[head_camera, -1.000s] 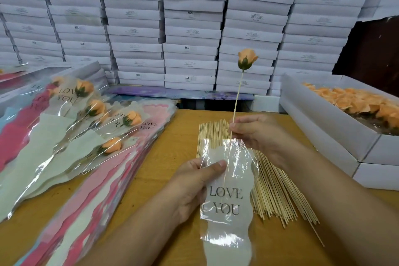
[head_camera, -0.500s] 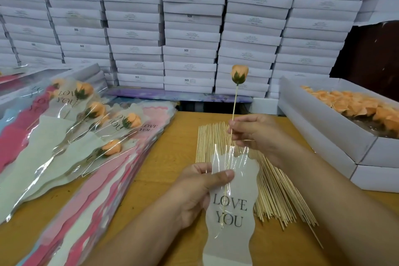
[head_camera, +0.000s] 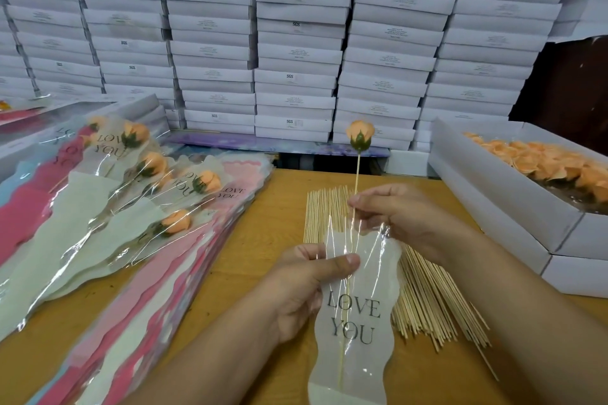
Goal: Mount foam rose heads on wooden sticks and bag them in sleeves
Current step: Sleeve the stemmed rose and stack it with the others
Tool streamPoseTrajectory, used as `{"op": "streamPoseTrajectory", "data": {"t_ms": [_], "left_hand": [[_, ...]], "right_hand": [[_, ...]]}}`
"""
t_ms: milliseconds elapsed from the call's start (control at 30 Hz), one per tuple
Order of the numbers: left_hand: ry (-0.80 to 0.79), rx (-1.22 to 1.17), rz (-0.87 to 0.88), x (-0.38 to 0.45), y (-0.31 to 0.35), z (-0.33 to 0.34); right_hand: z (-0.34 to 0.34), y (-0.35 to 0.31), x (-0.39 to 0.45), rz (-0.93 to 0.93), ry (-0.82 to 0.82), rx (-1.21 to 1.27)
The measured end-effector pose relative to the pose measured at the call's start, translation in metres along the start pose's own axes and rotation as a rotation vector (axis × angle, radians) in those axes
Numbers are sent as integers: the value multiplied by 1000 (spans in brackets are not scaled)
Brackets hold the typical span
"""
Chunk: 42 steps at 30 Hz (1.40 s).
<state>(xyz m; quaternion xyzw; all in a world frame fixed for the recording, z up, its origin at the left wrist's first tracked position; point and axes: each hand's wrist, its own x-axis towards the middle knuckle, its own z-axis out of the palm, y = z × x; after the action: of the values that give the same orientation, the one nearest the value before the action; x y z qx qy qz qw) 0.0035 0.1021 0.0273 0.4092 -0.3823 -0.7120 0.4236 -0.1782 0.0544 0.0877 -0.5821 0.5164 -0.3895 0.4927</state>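
Rose (head_camera: 360, 139) upright atop near-vertical stick (head_camera: 356, 174), right hand (head_camera: 393, 210) grip pinching stick, left hand (head_camera: 307, 286) grip pinching sleeve (head_camera: 357, 316)

light: bright, even | glare: sleeve (head_camera: 358, 273) | edges: wide-angle bowing, soft

Stacked white boxes (head_camera: 296, 43) fill the frame's upper half; a wooden table (head_camera: 283, 207) spans the lower half.

Stick (head_camera: 356, 181) deeper in sleeve (head_camera: 357, 316) than before
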Motion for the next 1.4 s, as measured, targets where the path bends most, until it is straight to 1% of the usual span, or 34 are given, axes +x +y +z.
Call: {"op": "streamPoseTrajectory", "data": {"t_ms": [100,167,233,333,433,600,733,800,900,933,1000,1133,1233,1400], "left_hand": [[-48,-7,-11,2,-6,0],[-70,-11,-16,4,-8,0],[-73,-2,-7,4,-8,0],[-45,-2,3,4,-6,-2],[-61,-7,1,4,-2,-2],[-50,-31,33,7,-4,-4],[-40,-27,30,6,-3,-2],[-38,-19,29,5,-3,-2],[-49,-31,19,4,-3,-1],[-50,-38,16,4,-4,-1],[-54,-47,6,3,-3,0],[-56,-29,-1,-1,-2,2],[-29,-34,10,-1,-2,2],[-51,-45,-10,-3,0,3]], "right_hand": [[-5,-7,6,-12,98,125],[-7,-8,9,-17,142,141],[-6,-7,9,-18,155,108],[-1,-3,7,-8,118,50],[2,0,4,2,74,46],[2,7,2,19,-17,-51],[-2,7,1,20,-40,-92],[-5,5,4,18,17,-104],[-10,0,12,-14,201,-96],[-12,-2,16,-42,241,-68],[-16,-7,22,-106,272,-23],[-21,-15,31,-189,249,-58],[-20,-16,34,-199,214,-66],[-17,-12,31,-221,181,-79]]}}
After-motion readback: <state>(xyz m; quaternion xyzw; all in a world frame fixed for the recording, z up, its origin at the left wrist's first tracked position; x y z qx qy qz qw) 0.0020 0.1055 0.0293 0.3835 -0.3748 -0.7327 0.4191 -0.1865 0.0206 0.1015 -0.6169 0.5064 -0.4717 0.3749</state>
